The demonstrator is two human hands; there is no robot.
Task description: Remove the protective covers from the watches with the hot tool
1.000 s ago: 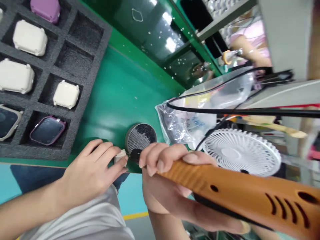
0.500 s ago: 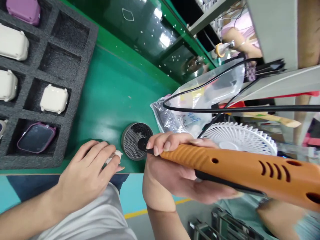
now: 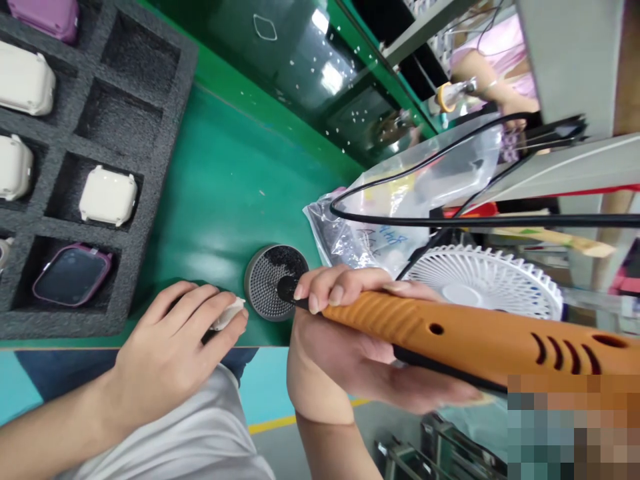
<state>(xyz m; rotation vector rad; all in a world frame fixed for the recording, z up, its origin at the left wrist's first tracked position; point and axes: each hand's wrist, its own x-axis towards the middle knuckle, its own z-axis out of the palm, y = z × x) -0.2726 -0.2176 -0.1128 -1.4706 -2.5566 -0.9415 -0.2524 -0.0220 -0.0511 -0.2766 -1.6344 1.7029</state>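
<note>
1. When taken in outward from left hand (image 3: 175, 333) and right hand (image 3: 345, 347): green table (image 3: 235, 193), spreading ahead of both.
2. Dark foam tray (image 3: 170, 127), ahead of left hand and off to its left. Pale case (image 3: 107, 195) in one pocket; purple-framed case (image 3: 73, 275) with dark face in the next pocket toward the body.
3. Orange tool (image 3: 470, 333), gripped in right hand, fingers wrapped over the ridged front of the handle. Long axis slanting across in front of the body, butt end out past right hand. Black tip (image 3: 287, 289) pointing toward left-hand side, a little ahead of left fingertips.
4. Clear plastic bag (image 3: 345, 240), ahead of right hand. White round grille (image 3: 495, 280), just beyond same hand, partly hidden by the tool.
5. Round gray dish (image 3: 263, 287), between the hands and slightly ahead. Changed within the last second: tip now over the dotted surface, earlier at the near rim, close to the small pale piece. Hardly any shift since half a second ago. Judged as work at the dish now, rather than at the piece. Cannot tell: contact of tip with dish.
6. Small pale piece (image 3: 229, 315), pinched between left thumb and fingers, mostly covered. Visible part tilted, long axis running obliquely outward, exposed end toward the dish, just short of it.
</note>
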